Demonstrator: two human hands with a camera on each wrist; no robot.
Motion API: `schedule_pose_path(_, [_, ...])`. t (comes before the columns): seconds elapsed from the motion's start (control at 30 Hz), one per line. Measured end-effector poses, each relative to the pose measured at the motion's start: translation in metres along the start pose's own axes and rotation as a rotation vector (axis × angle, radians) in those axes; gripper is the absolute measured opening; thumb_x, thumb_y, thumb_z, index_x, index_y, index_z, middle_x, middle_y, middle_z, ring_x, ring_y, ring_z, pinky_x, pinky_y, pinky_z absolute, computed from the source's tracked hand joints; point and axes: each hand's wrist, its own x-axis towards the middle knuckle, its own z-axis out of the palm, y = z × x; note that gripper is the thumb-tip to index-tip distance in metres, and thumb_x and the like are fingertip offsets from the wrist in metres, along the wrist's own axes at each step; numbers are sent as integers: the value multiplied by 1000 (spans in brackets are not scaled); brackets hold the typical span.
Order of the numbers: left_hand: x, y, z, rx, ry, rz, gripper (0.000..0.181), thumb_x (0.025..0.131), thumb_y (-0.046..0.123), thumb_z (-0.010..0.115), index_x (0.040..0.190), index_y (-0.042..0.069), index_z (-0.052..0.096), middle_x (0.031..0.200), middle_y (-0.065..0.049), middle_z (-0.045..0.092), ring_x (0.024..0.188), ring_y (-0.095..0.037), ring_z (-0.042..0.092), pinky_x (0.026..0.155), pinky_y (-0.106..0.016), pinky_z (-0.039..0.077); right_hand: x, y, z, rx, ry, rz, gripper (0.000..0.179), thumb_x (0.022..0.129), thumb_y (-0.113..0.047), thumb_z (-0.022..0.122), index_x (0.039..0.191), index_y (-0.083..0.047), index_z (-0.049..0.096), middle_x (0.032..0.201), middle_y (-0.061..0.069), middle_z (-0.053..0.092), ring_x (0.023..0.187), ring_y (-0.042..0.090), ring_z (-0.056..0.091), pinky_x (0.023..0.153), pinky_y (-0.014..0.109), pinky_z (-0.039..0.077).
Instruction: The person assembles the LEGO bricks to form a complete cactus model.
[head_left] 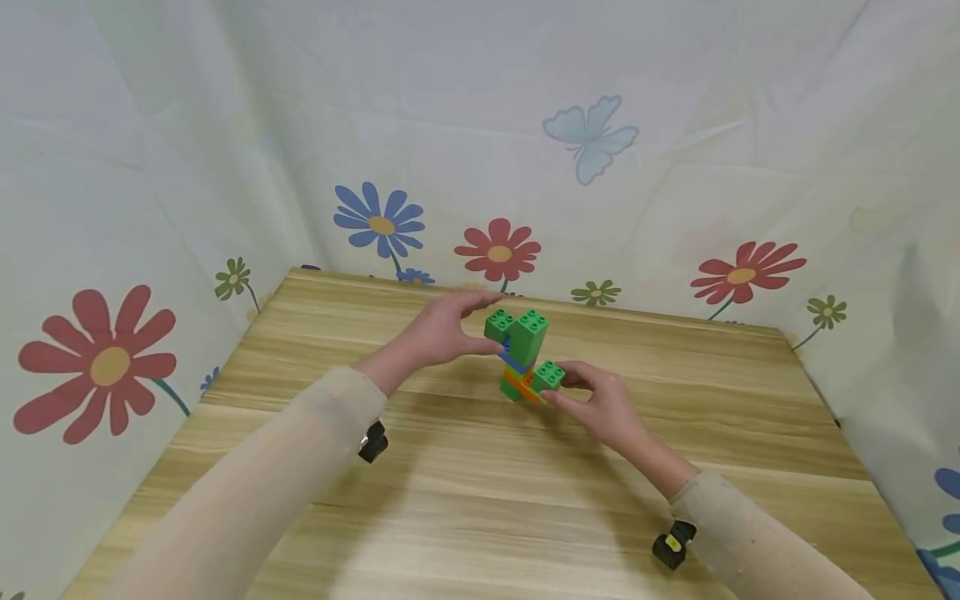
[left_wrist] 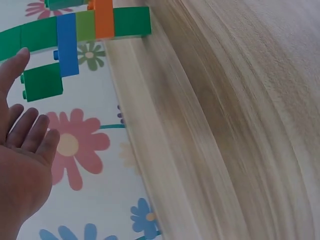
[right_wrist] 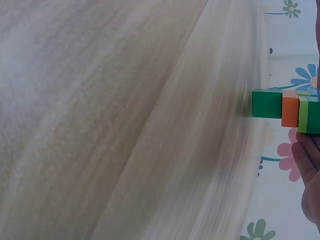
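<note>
A small tower of toy building blocks stands upright on the table. Its base is a green block (left_wrist: 132, 21), followed by an orange block (left_wrist: 104, 19), a light green layer (left_wrist: 85, 25) and a blue block (left_wrist: 68, 44). Above the blue rise a tall green block (head_left: 528, 337) and a shorter green block (head_left: 498, 323). Beside the shorter one my left hand (head_left: 438, 332) is spread, thumb and fingers apart; whether the thumb tip touches cannot be told. My right hand (head_left: 609, 407) pinches the low green block (head_left: 549, 375) on the orange block's right side.
The wooden table (head_left: 480, 517) reaches back to a white cloth (head_left: 450, 108) printed with flowers and a butterfly. Cloth also hangs along the left and right sides. A small black device (head_left: 372, 442) sits at the left wrist, another black device (head_left: 673, 546) at the right.
</note>
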Motion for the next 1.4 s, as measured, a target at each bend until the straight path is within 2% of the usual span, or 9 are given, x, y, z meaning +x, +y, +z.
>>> schedule_pose_path(0.2, [3,-11,2,-132,-46,9,83,91,28,89,161,11,49,163,-6,51,150,-26,49,124,-42,40,0,0,0,11,-5,12,43,91,-22,88,128,-6,74,107,7,81,102,28,78,92,53,64])
schedule_pose_path(0.43, [6,-19,6,-222,-56,4,74,94,19,85,158,7,51,158,-11,56,144,-28,54,122,-42,44,1,0,0,24,-5,7,42,93,-20,87,129,-4,73,106,8,80,101,27,78,93,52,63])
schedule_pose_path(0.53, [6,-19,6,-234,-58,-5,71,95,17,85,156,4,52,153,-11,59,140,-28,58,121,-43,46,1,-1,0,36,-1,7,42,92,-18,87,129,-3,73,106,11,80,101,28,78,94,51,63])
schedule_pose_path(0.83, [5,-22,9,-265,-31,-32,61,97,15,82,152,6,58,142,-9,67,131,-26,64,116,-41,51,-2,3,-3,131,13,50,47,92,-13,86,135,-1,70,116,15,78,109,33,75,100,49,61])
schedule_pose_path(1.1, [2,-22,9,-324,-14,-57,55,98,12,80,149,5,61,140,-11,69,127,-28,67,111,-41,55,-6,8,-4,212,58,81,48,91,-10,87,134,0,69,121,18,76,113,35,74,99,41,62])
schedule_pose_path(1.4, [-1,-25,11,-351,8,-70,51,97,10,81,145,4,64,135,-10,71,123,-27,69,107,-40,58,-6,10,-1,224,66,88,46,91,-5,86,132,2,69,122,20,76,114,36,73,97,39,62])
